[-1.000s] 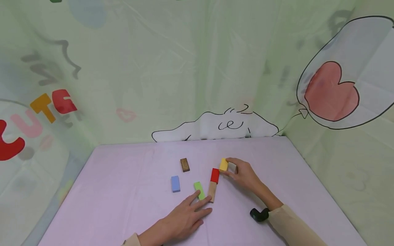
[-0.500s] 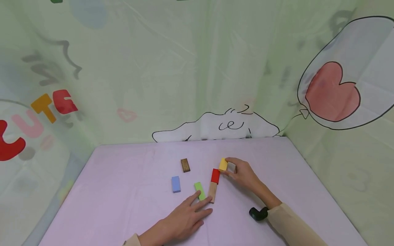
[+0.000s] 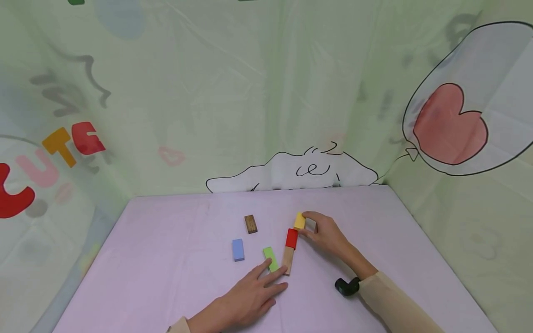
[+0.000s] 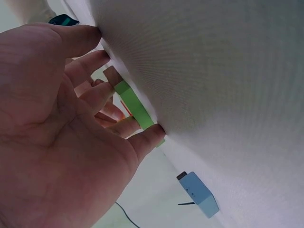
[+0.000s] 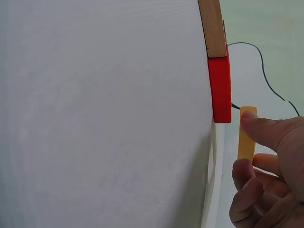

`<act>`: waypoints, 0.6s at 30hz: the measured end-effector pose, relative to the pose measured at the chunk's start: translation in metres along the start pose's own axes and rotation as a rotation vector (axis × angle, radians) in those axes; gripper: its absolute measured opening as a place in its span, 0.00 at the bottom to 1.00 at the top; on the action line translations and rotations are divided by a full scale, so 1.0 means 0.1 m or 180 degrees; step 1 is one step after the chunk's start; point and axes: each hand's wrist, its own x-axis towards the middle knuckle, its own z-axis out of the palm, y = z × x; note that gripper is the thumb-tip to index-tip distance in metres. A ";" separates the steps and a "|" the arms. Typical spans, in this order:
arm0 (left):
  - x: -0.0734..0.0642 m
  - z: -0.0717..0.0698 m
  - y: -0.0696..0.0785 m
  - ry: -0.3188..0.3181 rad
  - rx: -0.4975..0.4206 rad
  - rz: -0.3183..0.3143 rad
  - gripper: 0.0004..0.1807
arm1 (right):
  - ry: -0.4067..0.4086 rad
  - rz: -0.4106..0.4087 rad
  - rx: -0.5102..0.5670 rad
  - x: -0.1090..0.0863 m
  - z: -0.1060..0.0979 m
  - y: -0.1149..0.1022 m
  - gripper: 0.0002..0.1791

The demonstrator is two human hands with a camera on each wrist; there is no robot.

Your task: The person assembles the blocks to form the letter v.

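Observation:
In the head view my right hand [image 3: 326, 234] pinches a yellow block [image 3: 299, 221] between thumb and fingers, at the far end of a red block [image 3: 291, 239]. The right wrist view shows the yellow block [image 5: 246, 142] apart from the red one [image 5: 221, 90], farther out from the tabletop. A plain wooden block [image 3: 288, 260] lies end to end with the red. My left hand [image 3: 251, 296] is spread low over the table, fingertips on the green block [image 3: 270, 258] and at the wooden block's near end. Its fingers partly cover the green block [image 4: 135, 107] in the left wrist view.
A blue block [image 3: 238, 250] lies left of the green one, with a dark brown block [image 3: 251, 224] behind it. A black device [image 3: 347, 286] sits by the right sleeve. The pale table [image 3: 166, 277] ends at a printed curtain [image 3: 208, 115].
My right hand has shifted slightly left and away from me with the yellow block, bringing it more in line with the red one. The left hand has stayed in place.

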 end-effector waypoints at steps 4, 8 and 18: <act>0.00 0.00 0.00 0.0019 0.0019 -0.0001 0.28 | -0.0041 0.0018 0.0017 0.02 0.00 -0.03 0.32; 0.00 0.01 0.00 0.0017 0.0003 -0.0017 0.28 | -0.0074 0.0037 -0.0011 0.04 0.01 -0.05 0.32; 0.01 0.03 -0.01 0.0019 0.0026 0.0011 0.28 | -0.0074 -0.0040 -0.0047 0.07 0.03 -0.07 0.31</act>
